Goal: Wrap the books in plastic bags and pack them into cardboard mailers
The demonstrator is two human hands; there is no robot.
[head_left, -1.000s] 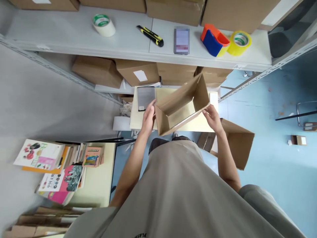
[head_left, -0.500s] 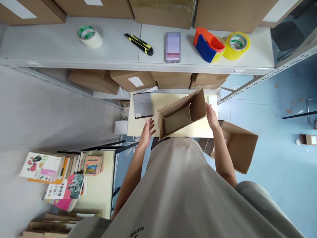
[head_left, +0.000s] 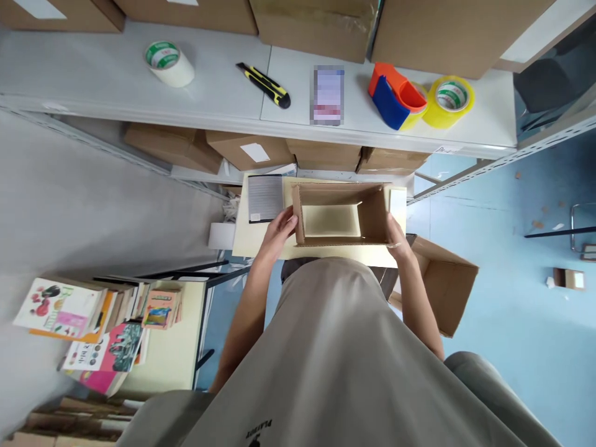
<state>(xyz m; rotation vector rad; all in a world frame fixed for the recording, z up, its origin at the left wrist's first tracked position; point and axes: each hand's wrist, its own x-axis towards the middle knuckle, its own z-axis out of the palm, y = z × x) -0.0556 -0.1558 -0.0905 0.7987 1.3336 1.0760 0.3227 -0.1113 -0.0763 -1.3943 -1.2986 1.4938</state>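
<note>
Near frame centre, over the tabletop (head_left: 254, 240), the open carton (head_left: 333, 194) is grasped at opposite ends by the left hand (head_left: 278, 234) and right hand (head_left: 398, 239), presumably so that it is kept square, although right-side contact is partly hidden.

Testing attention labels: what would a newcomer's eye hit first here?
Probably the open cardboard box at centre, over the pale table, with the left hand and right hand at its two ends. Next, the orange-and-blue tape dispenser and yellow tape roll at the right of the grey shelf. Then the colourful books at lower left.
</note>
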